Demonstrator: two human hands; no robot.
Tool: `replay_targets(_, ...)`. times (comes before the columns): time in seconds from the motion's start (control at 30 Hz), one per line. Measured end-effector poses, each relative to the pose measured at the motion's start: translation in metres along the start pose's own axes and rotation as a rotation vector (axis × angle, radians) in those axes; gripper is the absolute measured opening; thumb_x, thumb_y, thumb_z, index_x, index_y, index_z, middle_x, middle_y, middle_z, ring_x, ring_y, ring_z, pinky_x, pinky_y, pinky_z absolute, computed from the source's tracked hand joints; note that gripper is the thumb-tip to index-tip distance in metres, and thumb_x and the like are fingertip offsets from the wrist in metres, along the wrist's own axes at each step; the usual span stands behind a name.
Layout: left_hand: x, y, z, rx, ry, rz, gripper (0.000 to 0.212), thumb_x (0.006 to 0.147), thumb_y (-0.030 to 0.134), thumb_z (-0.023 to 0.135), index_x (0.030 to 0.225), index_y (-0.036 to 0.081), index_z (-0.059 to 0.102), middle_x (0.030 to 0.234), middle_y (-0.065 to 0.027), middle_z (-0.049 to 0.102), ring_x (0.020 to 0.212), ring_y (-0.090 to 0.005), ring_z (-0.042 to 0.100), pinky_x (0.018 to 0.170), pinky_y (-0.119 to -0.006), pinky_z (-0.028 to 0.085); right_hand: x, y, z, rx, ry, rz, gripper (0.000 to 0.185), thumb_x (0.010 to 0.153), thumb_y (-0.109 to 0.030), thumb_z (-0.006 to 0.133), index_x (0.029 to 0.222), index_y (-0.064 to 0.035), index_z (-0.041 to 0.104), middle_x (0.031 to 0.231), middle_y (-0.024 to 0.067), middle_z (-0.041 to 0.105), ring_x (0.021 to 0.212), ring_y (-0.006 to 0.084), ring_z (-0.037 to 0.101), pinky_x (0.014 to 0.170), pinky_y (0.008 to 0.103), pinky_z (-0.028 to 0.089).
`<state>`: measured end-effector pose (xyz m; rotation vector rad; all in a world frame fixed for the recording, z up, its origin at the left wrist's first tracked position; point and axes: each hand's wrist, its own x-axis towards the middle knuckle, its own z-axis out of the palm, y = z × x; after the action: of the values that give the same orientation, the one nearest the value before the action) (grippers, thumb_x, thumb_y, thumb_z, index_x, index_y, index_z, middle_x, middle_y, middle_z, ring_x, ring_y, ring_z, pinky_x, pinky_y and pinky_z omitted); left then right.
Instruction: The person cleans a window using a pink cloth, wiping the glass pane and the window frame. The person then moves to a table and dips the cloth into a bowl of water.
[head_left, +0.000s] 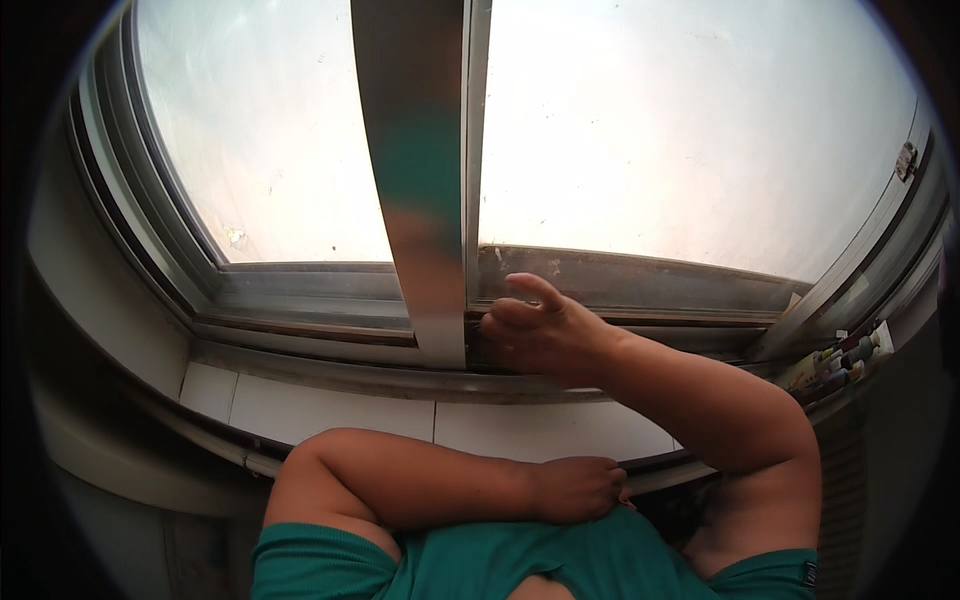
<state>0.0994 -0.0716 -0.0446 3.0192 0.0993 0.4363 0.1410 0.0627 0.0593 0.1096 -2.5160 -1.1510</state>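
Note:
My right hand (544, 330) is at the lower track of a sliding window, just right of the metal meeting stile (442, 300). Its thumb is raised, and the other fingers curl down towards the dark track, their tips blurred. Whether they hold anything is not visible. Held across my body, my left hand (581, 489) is curled in front of my green shirt (510, 551). A small pinkish bit shows beside its fingers, too little to identify. Behind the right hand runs the dusty bottom rail (637, 281) of the right window sash.
White tiles (330, 409) cover the sill below the window frame. Several small bottles and tubes (832, 367) stand at the sill's right end. A metal latch (906, 161) sits on the right frame. Bright glass panes (675, 135) fill the upper view.

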Motion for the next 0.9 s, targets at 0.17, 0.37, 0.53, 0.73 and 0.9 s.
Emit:
replay_targets(0.17,-0.002,-0.002,0.011,0.002,0.026,0.002,0.031,0.089,0.018,0.054,0.108,0.0,0.072,0.114,-0.0075,0.069,0.099,-0.0228,0.058,0.09,-0.034,0.048,0.003,-0.008,0.005,0.13,-0.112,-0.036,0.014,0.076,-0.018,0.063,0.065,-0.0258,0.062,0.083,-0.0066,0.047,0.1,0.013,0.054,0.129,0.058,0.001)
replay_targets(0.37,0.0,0.001,0.002,0.009,-0.081,-0.004,0.035,0.089,0.019,0.055,0.112,0.0,0.072,0.119,-0.0079,0.068,0.099,-0.0226,0.058,0.093,-0.034,0.048,0.0,0.004,-0.013,0.107,-0.122,-0.032,0.019,0.082,-0.019,0.063,0.065,-0.0261,0.065,0.084,-0.0084,0.052,0.103,0.011,0.056,0.128,0.0596,-0.007)
replay_targets(0.53,-0.002,-0.001,0.008,0.017,0.007,0.007,0.034,0.09,0.019,0.054,0.113,0.0,0.072,0.118,-0.0078,0.068,0.101,-0.0224,0.059,0.091,-0.034,0.048,0.006,-0.01,-0.006,0.177,-0.164,0.01,0.015,0.077,-0.016,0.064,0.065,-0.0257,0.063,0.084,-0.0078,0.05,0.1,0.0113,0.055,0.13,0.0567,0.0)
replay_targets(0.73,0.004,0.002,-0.009,-0.007,-0.141,-0.026,0.033,0.089,0.017,0.055,0.111,0.0,0.072,0.119,-0.0088,0.069,0.105,-0.0231,0.06,0.096,-0.034,0.048,0.004,-0.009,-0.012,0.149,-0.22,0.035,0.018,0.079,-0.017,0.064,0.063,-0.0243,0.065,0.086,-0.007,0.055,0.106,0.0134,0.055,0.129,0.0579,-0.003)
replay_targets(0.9,-0.002,0.002,0.002,0.015,-0.021,-0.017,0.029,0.088,0.017,0.055,0.104,0.001,0.073,0.117,-0.009,0.07,0.108,-0.023,0.061,0.095,-0.034,0.048,0.011,-0.013,-0.009,0.157,-0.217,0.017,0.015,0.077,-0.016,0.064,0.065,-0.0247,0.063,0.084,-0.0061,0.052,0.101,0.0134,0.055,0.13,0.0562,0.001)
